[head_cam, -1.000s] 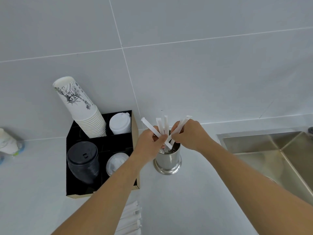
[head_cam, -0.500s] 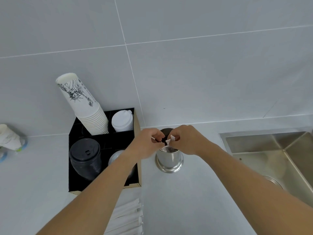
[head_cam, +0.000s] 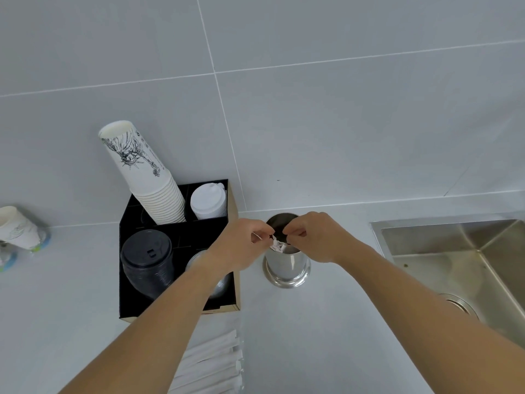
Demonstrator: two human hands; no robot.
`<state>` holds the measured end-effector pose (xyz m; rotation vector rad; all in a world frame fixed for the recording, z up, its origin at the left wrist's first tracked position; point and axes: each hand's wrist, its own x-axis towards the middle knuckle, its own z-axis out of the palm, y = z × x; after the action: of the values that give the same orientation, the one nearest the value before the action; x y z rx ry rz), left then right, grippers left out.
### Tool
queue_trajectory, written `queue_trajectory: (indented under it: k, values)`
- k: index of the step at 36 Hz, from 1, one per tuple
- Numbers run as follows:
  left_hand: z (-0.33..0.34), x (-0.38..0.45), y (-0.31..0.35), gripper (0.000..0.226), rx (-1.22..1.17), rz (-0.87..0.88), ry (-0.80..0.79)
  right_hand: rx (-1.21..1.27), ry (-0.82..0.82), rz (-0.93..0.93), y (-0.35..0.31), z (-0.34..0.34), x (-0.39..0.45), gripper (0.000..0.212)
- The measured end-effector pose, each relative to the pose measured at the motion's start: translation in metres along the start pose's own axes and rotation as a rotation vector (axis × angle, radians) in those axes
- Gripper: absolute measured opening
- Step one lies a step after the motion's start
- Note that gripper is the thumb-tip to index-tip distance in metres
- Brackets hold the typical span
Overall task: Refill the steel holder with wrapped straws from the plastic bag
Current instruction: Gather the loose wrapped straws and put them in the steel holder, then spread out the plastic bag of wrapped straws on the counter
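Note:
The steel holder (head_cam: 287, 265) stands on the white counter against the tiled wall. White wrapped straws (head_cam: 277, 245) sit inside it, only their tops showing at the rim. My left hand (head_cam: 241, 248) is at the holder's left rim, fingers pinched on a straw top. My right hand (head_cam: 315, 237) hovers over the right rim, fingers curled; whether it touches a straw is hidden. The plastic bag of wrapped straws (head_cam: 210, 362) lies on the counter below my left forearm.
A black cup organiser (head_cam: 133, 308) stands left of the holder, with a stack of printed paper cups (head_cam: 142, 172), white lids (head_cam: 208, 201) and black lids (head_cam: 147, 260). A steel sink (head_cam: 468, 257) is on the right. More cups (head_cam: 17, 227) are at far left.
The straws, sticking up between my hands a second ago, have sunk into the holder. Both hands have come down to the rim and stayed there.

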<state>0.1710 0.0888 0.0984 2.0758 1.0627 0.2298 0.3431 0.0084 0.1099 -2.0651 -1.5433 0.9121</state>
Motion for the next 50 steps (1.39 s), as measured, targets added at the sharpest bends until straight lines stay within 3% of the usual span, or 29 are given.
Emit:
queue_trajectory:
  k: [13, 19, 34, 41, 50]
  values:
    - [-0.023, -0.066, -0.058, 0.016, -0.271, -0.164, 0.128, 0.716, 0.079, 0.161, 0.015, -0.001, -0.042, 0.014]
    - [-0.026, -0.130, -0.107, 0.014, -0.333, -0.393, 0.184, 1.032, 0.152, 0.265, 0.020, 0.030, -0.067, 0.017]
    - [-0.033, -0.246, -0.241, 0.005, -0.217, -0.792, 0.288, 0.962, -0.048, 0.603, 0.026, 0.151, -0.099, 0.018]
    - [-0.036, -0.263, -0.275, 0.033, -0.004, -0.858, 0.314, 0.875, -0.079, 0.694, 0.004, 0.203, -0.118, 0.016]
    - [-0.044, -0.262, -0.284, 0.017, -0.379, -0.899, 0.238, 0.667, -0.073, 0.719, -0.010, 0.262, -0.127, 0.038]
